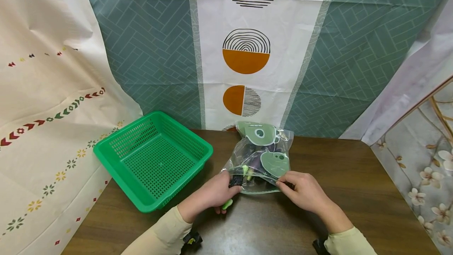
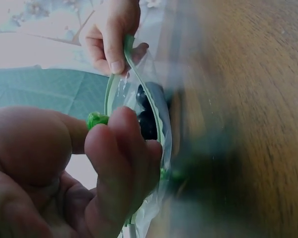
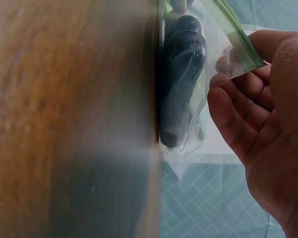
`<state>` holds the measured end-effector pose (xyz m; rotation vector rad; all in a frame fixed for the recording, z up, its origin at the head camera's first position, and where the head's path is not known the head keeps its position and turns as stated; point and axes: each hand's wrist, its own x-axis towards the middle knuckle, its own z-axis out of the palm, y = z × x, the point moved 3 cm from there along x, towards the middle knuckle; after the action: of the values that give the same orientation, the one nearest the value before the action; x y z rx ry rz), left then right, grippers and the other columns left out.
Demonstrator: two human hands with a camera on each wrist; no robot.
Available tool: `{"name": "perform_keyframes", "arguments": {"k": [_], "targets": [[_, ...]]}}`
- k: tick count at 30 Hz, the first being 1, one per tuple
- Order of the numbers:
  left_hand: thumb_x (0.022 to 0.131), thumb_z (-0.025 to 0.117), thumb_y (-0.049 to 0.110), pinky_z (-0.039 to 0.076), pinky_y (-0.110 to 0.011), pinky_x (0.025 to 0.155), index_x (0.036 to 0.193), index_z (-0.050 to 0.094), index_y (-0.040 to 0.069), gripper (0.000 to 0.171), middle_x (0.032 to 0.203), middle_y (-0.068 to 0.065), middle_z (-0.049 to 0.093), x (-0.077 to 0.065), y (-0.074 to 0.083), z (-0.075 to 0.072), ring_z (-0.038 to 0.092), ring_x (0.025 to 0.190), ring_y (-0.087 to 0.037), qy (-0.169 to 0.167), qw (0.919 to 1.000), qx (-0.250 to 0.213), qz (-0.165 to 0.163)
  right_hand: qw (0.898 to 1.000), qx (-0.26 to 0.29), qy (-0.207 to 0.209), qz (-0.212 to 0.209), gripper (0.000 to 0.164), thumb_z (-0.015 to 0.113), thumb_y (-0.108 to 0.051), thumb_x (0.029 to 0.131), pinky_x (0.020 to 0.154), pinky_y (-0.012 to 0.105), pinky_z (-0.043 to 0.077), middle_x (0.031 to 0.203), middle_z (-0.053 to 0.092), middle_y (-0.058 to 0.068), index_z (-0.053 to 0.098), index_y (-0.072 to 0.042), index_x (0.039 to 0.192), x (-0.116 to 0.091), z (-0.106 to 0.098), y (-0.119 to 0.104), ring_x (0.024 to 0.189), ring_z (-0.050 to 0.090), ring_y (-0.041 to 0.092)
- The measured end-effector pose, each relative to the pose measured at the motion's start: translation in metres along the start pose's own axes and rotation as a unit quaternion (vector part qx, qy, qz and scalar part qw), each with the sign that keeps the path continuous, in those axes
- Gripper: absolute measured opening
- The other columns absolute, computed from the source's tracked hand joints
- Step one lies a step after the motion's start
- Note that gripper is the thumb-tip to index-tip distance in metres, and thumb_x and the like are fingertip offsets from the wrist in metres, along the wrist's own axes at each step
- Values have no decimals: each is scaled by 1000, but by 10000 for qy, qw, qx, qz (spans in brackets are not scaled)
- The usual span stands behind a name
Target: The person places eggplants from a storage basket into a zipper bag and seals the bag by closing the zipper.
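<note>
A clear zip bag (image 1: 262, 192) with green cartoon prints lies on the table, its mouth facing me and spread apart. Inside it are several dark eggplants (image 3: 181, 74); pale green stems show through the plastic. My left hand (image 1: 212, 191) grips a dark eggplant (image 1: 236, 180) by its stem end at the left of the mouth, the body reaching into the bag. Its green stem (image 2: 97, 120) pokes out between thumb and fingers. With thumb and fingers my right hand (image 1: 305, 190) pinches the right corner of the green zip edge (image 3: 243, 47).
To the left stands a green plastic basket (image 1: 161, 164) with nothing in it. The brown wooden table (image 1: 354, 176) ends at a patterned cloth backdrop (image 1: 244, 62) behind the bag. Floral cloths hang at both sides.
</note>
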<state>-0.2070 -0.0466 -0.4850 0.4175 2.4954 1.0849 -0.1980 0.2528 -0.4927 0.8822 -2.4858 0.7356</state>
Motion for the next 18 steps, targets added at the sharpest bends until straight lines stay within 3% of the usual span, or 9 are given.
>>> {"name": "perform_keyframes", "arguments": {"k": [4,9,14,18], "targets": [[104,73,20,61,-47,46,111,57,0,27,58,-11,66,-1,-2,-1,62,39,-17,-198,9995,-241,41,10000,-24,-1,12,20,87,-7,93,66,27,56,91,72,-21,81,-26,94,0,0,0,77,61,-7],[94,70,11,61,-48,46,128,56,-2,39,61,-9,66,-3,0,-2,59,41,-16,-522,9973,-496,135,10000,-10,-11,48,20,87,-6,93,65,27,56,90,72,-21,81,-25,94,0,-1,0,76,60,-6],[89,67,2,60,-44,45,116,56,2,30,66,-7,62,-5,2,0,58,45,-17,-886,9919,-872,260,10000,7,-31,78,19,88,-6,94,65,26,55,90,72,-21,81,-25,94,0,-1,0,75,59,-7],[87,67,-4,61,-45,47,107,56,2,23,70,-8,60,-7,2,1,59,48,-17,-973,9894,-1030,326,9999,12,-49,92,19,88,-7,93,64,26,54,90,71,-21,81,-25,93,0,0,0,74,57,-7]]}}
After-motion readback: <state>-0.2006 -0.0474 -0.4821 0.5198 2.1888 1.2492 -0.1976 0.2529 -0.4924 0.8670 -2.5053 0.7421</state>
